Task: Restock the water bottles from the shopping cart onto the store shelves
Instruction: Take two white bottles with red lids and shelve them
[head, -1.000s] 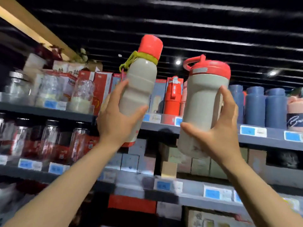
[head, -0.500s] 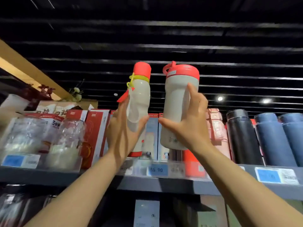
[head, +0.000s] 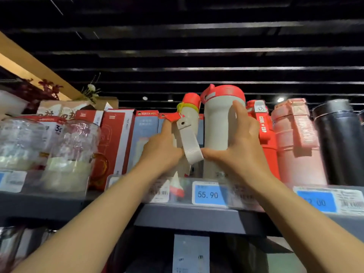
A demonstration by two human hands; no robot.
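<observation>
At centre frame two grey bottles are being set on the top shelf (head: 197, 219), in the gap between the red and blue boxes (head: 118, 142) on the left and the red bottle (head: 264, 138) on the right. The slim bottle (head: 190, 119), with a red cap and yellow band, is held round its lower body by the left hand (head: 161, 152), fingers curled about it; its grey strap (head: 190, 142) hangs in front. Just to its right, the wide bottle (head: 218, 131) with the red handled lid is gripped by the right hand (head: 240, 148), thumb in front and fingers wrapped around its right side.

For a good placement, both bases should be lowered flat behind the shelf's clear price rail before the grips are loosened, as the bases are hidden behind that rail and contact cannot be confirmed. The loose strap is best kept from being trapped between the two bottles, which are nearly touching. The bottles should be pushed back upright, in line with their neighbours, with the red bottle not knocked.

Of the writing, "55.90" is legible on the blue price tag (head: 209, 194) below the wide bottle. "COOL × CUP" can be read on the red bottle's strap. The pink bottle (head: 295, 146) further right carries a similar strap, too blurred to read, and the far-right tag appears to end in "2.00".
</observation>
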